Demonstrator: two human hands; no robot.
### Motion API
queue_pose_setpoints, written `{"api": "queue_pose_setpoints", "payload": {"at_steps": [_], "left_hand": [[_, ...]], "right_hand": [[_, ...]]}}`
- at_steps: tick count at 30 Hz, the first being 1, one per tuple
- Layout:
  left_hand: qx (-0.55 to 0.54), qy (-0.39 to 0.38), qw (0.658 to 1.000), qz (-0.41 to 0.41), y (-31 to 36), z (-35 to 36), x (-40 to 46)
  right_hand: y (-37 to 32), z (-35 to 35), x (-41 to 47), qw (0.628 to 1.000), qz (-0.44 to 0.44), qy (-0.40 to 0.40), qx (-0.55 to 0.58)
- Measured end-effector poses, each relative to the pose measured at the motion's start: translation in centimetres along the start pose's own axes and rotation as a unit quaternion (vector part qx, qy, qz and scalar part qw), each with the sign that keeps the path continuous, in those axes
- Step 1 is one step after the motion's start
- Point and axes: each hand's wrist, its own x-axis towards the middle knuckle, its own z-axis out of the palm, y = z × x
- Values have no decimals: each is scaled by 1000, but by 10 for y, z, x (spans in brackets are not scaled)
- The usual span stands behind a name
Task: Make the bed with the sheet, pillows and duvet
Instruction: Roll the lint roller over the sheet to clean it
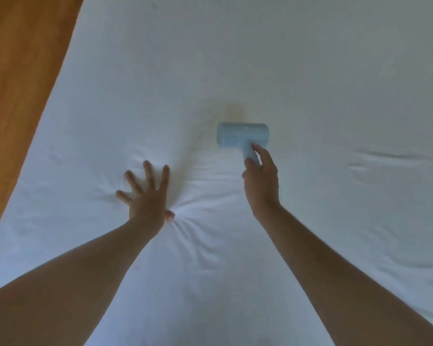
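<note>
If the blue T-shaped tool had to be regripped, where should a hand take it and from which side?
Probably by the handle, the narrow stem that points back toward the person, coming from the near side. The wide head lies crosswise on the sheet and looks too broad to wrap. The right hand already holds the stem this way, while the left hand presses the sheet flat.

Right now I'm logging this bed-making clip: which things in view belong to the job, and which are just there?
Part of the job:
white sheet, pressed flat by the left hand
light blue T-shaped handheld tool, handle gripped by the right hand

Just there:
wooden floor
</note>
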Motion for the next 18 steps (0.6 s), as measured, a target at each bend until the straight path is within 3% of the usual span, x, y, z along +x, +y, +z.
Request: {"api": "queue_pose_setpoints", "payload": {"at_steps": [3,7,11,18], "left_hand": [[6,2,1000,-1,1,6,5],[2,8,1000,-4,3,10,7],[1,10,1000,-2,2,9,5],[-43,-23,999,24,-3,-5,-1]], "right_hand": [[-51,53,90,1000,17,4,24],[-75,80,135,994,77,-71,19],[-54,81,101,996,45,-52,-62],[22,63,3,997,58,-15,-51]]}}
